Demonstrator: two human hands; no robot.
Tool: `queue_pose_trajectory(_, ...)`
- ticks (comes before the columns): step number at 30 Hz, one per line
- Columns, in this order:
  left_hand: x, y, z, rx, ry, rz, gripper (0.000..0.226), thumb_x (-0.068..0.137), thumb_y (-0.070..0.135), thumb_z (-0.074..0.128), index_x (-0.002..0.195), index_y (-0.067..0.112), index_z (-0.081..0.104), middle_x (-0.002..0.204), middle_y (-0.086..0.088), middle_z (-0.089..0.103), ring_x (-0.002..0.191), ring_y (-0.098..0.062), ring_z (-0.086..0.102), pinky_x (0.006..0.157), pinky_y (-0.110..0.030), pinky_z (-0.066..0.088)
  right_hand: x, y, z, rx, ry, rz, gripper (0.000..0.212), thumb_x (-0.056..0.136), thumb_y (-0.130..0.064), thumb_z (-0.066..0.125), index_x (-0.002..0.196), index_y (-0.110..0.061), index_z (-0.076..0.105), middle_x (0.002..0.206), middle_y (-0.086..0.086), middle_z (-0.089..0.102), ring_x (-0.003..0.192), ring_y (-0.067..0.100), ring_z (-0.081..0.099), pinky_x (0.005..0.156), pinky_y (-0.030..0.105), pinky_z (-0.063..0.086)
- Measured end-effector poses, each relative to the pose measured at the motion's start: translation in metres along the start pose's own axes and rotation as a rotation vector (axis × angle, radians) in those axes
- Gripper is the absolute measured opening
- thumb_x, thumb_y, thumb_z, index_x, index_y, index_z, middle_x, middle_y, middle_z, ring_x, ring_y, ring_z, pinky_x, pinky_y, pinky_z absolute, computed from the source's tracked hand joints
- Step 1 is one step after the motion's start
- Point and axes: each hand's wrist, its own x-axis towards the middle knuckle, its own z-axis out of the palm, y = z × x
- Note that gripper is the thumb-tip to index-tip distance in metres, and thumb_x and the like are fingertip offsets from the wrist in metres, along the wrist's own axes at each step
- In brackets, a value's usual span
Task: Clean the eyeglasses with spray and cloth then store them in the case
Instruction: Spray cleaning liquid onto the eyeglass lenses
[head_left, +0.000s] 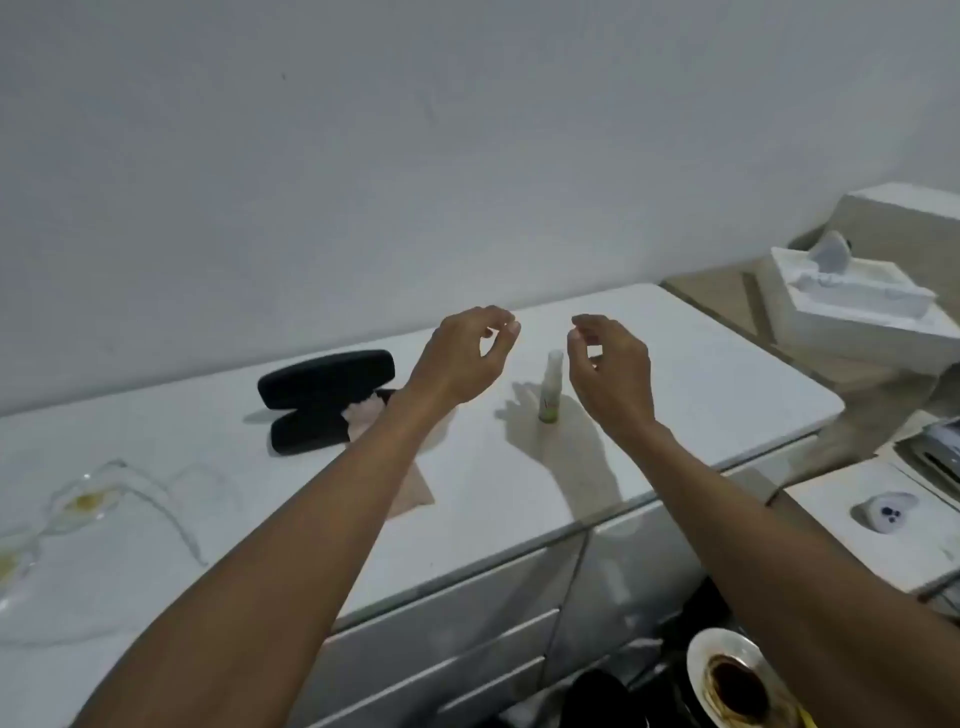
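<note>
Clear-framed eyeglasses lie on the white dresser top at the far left, temples unfolded. A black glasses case lies open behind my left forearm. A pale pink cloth spreads from the case toward the front edge, partly hidden by that forearm. A small spray bottle with a clear cap and green base stands upright between my hands. My left hand and my right hand hover above the dresser top, fingers loosely curled, holding nothing.
A white tissue box sits on a wooden surface at the right. A small white device lies on a lower white surface. A plate with brown residue is on the floor. The dresser has drawers below its front edge.
</note>
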Motion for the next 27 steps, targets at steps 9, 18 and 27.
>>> queue_pose_trajectory(9, -0.014, 0.019, 0.020, -0.170, -0.083, -0.059, 0.029, 0.094, 0.027, 0.070, 0.122, 0.020, 0.071, 0.113, 0.000, 0.074, 0.094, -0.011, 0.072, 0.085, -0.025, 0.057, -0.049, 0.007, 0.005, 0.122, -0.130, 0.077, 0.037, 0.098, -0.043, 0.061, 0.116, -0.012, 0.071, 0.107, -0.001, 0.076, 0.100, 0.013, 0.069, 0.079, 0.037, 0.062)
queue_pose_trajectory(18, -0.016, 0.028, 0.031, -0.283, -0.076, -0.065, 0.024, 0.085, 0.015, 0.078, 0.109, 0.017, 0.076, 0.103, 0.002, 0.078, 0.089, -0.006, 0.075, 0.077, -0.019, 0.059, -0.049, 0.011, 0.011, 0.177, -0.208, 0.116, 0.021, 0.090, -0.024, 0.070, 0.110, -0.018, 0.071, 0.091, -0.001, 0.078, 0.082, 0.013, 0.075, 0.083, 0.043, 0.061)
queue_pose_trajectory(27, -0.001, 0.036, 0.035, -0.513, 0.103, -0.184, 0.018, 0.082, 0.010, 0.081, 0.099, 0.009, 0.078, 0.091, -0.002, 0.078, 0.090, -0.014, 0.075, 0.087, -0.033, 0.060, -0.044, 0.016, 0.006, 0.156, -0.200, 0.150, 0.022, 0.088, -0.024, 0.073, 0.108, -0.017, 0.071, 0.093, 0.002, 0.078, 0.085, 0.017, 0.074, 0.084, 0.046, 0.059)
